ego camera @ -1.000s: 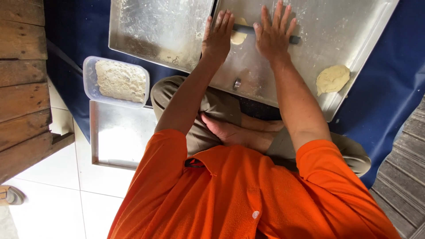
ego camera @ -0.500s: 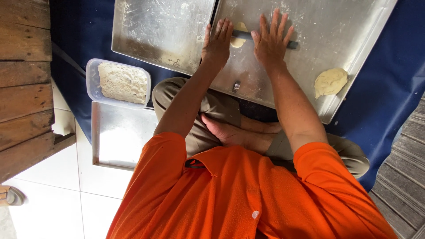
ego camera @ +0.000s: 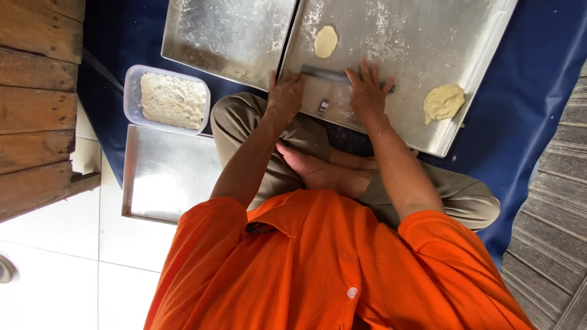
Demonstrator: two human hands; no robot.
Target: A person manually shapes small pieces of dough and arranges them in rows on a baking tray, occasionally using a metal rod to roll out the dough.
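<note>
My left hand (ego camera: pixel 285 96) and my right hand (ego camera: pixel 367 91) rest on a thin grey rolling pin (ego camera: pixel 327 74), one near each end. The pin lies across the near part of a floured metal tray (ego camera: pixel 422 36). Just beyond the pin, a small flattened oval of dough (ego camera: pixel 326 41) lies uncovered on the tray. A larger lump of dough (ego camera: pixel 443 101) sits at the tray's right side. A small metal object (ego camera: pixel 323 107) lies between my hands near the tray's front edge.
A second floured metal tray (ego camera: pixel 226 33) adjoins on the left. A clear plastic tub (ego camera: pixel 136 101) with a pale crumbly mass stands by my left knee, with another shiny tray (ego camera: pixel 165 177) nearer me. Blue cloth (ego camera: pixel 538 91) lies underneath; wooden planks (ego camera: pixel 36 104) stand at the left.
Both hands have drawn the rolling pin back toward my body. The flattened dough, earlier under the pin and my hands, now lies uncovered beyond it.
</note>
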